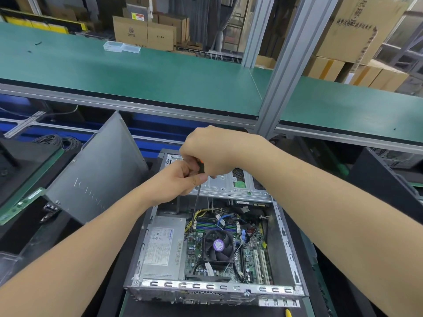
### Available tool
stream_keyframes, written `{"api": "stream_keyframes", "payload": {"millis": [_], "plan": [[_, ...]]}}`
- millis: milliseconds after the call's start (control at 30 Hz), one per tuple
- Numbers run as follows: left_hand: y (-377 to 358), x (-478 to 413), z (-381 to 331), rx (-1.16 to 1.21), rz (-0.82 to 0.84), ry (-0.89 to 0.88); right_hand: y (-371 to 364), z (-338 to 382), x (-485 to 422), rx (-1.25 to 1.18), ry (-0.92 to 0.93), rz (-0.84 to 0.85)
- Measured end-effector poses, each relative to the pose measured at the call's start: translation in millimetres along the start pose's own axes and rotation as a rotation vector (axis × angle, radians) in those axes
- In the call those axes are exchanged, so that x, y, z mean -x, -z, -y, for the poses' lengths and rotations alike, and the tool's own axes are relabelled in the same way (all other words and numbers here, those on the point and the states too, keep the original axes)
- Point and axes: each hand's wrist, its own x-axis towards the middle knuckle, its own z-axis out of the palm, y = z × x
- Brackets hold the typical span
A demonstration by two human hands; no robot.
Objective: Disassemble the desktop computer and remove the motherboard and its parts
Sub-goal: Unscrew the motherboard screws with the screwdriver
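An open desktop computer case (287,245) lies flat below me. Inside it sits the green motherboard (251,252) with a black CPU fan (218,247) and a silver power supply (163,245) on its left. My right hand (212,149) grips the black and orange handle of a screwdriver (197,197). Its thin shaft points down into the case near the yellow cables. My left hand (180,181) pinches the screwdriver just below the handle. A metal drive bracket (229,188) spans the far end of the case.
The removed grey side panel (98,172) leans to the left of the case. Memory sticks (25,202) lie at the left edge. A green shelf (137,72) with clear plastic boxes (121,47) runs above. An aluminium post (283,72) rises behind my hands. Another case (393,156) is at right.
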Motion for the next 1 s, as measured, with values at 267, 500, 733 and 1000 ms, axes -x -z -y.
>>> {"api": "stream_keyframes", "payload": {"millis": [267,500,733,1000], "plan": [[-6.3,-0.5,-3.5,0.042,0.021,-0.034,-1.8,9.1,-6.1,0.040,-0.477,-0.231],[-4.2,-0.3,-0.5,0.003,-0.004,-0.036,-10.9,-0.1,-16.8,-0.183,-0.363,-0.186],[-0.2,2.8,-0.5,0.070,0.004,-0.037,4.9,-14.8,-4.1,-0.134,0.001,-0.031],[0.5,3.2,0.3,0.036,-0.003,-0.014,-4.4,-8.8,-7.3,-0.133,0.022,-0.046]]}}
